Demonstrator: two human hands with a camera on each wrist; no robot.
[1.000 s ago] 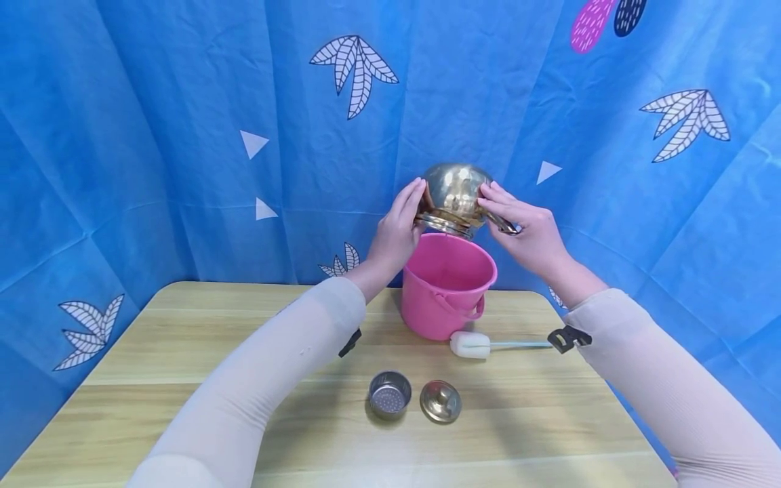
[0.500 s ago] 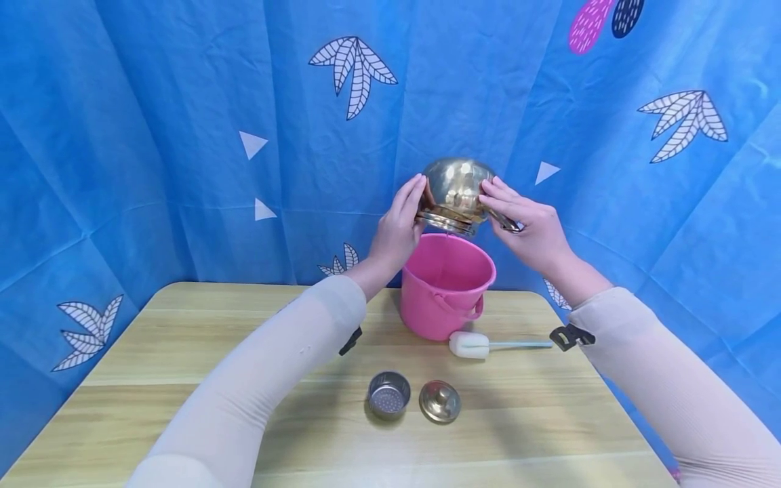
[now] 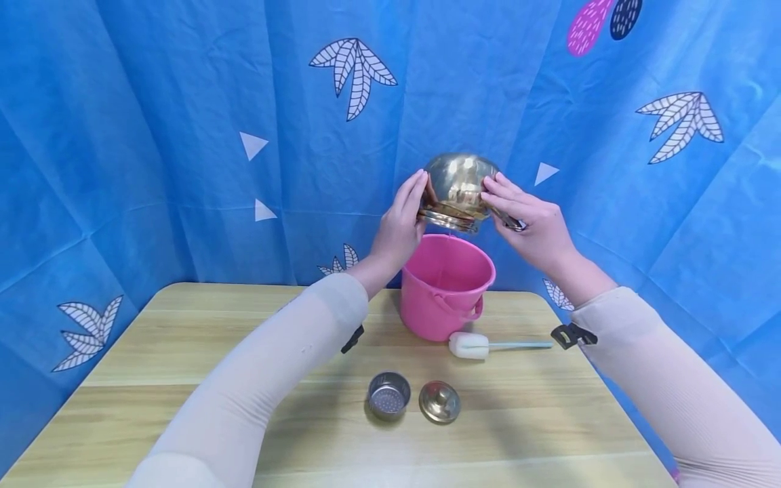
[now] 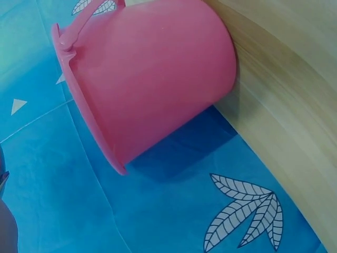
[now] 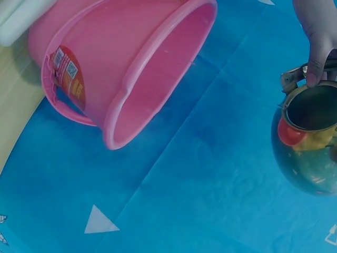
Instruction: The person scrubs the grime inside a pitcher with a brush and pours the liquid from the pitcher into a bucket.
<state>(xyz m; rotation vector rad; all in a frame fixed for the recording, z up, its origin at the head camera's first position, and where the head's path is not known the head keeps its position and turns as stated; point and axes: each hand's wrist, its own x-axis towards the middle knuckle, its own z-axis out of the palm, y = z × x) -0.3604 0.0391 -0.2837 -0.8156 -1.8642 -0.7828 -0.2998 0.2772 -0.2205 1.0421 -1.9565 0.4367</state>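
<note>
A shiny brass teapot (image 3: pixel 462 179) is held upside down above the pink bucket (image 3: pixel 430 308), its round mouth facing down. My left hand (image 3: pixel 398 230) grips the teapot's left side, fingers along the body and thumb hidden. On the other side my right hand (image 3: pixel 537 227) holds it by the handle, with fingertips on the brass wall. A thin trickle shows under the mouth. In the right wrist view the dark mouth of the teapot (image 5: pixel 295 163) is visible, with the right hand (image 5: pixel 316 45) at its hinged handle.
On the wooden table (image 3: pixel 213 339) stand a small metal strainer basket (image 3: pixel 389 395) and a brass lid (image 3: pixel 440 402). A white sponge brush (image 3: pixel 470 346) with a pale blue handle lies in front of the bucket. A blue patterned curtain (image 3: pixel 213 169) hangs close behind.
Both hands have raised the teapot slightly and tipped it a little further over. The bucket, brush, basket and lid have stayed in place.
</note>
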